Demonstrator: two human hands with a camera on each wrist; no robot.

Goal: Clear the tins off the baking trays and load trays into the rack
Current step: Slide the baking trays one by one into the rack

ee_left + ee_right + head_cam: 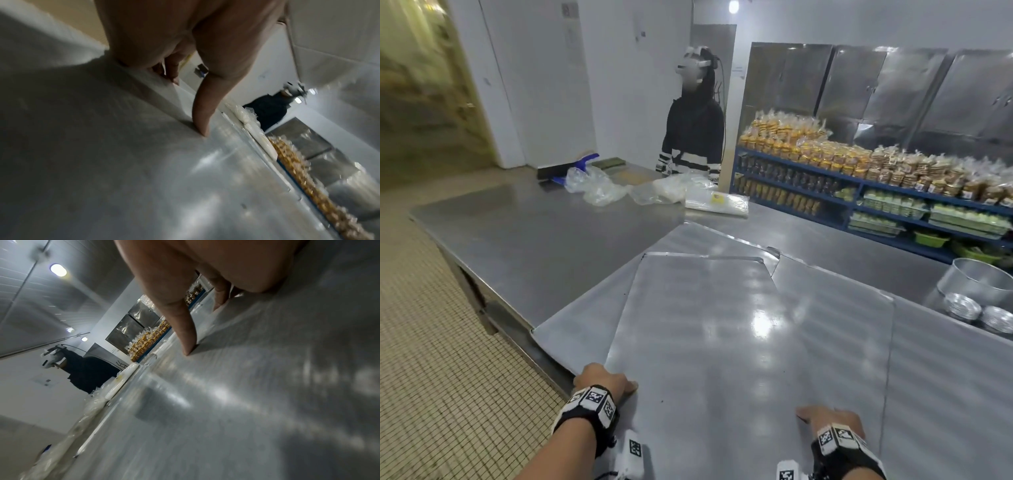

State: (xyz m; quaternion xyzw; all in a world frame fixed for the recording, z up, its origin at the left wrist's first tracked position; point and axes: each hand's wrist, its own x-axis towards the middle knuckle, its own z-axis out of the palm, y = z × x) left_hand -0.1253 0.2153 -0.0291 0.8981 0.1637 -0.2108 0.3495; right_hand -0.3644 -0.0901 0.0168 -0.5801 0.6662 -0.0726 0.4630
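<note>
Left hand (602, 381) rests unclenched on the near-left corner of the flat silver metal baking tray (722, 325), thumb tip pressing. My right hand (832, 419) lies straight-fingered toward its near-right corner. Stacked small round fluted tins (962, 307) sit well right of that tray, already off it. A clean lift, I judge, means gripping both corners evenly, so the skewed trays beneath (698, 240) don't drag.

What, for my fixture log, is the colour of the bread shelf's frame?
Blue shelf frame, clearest in head view.
</note>
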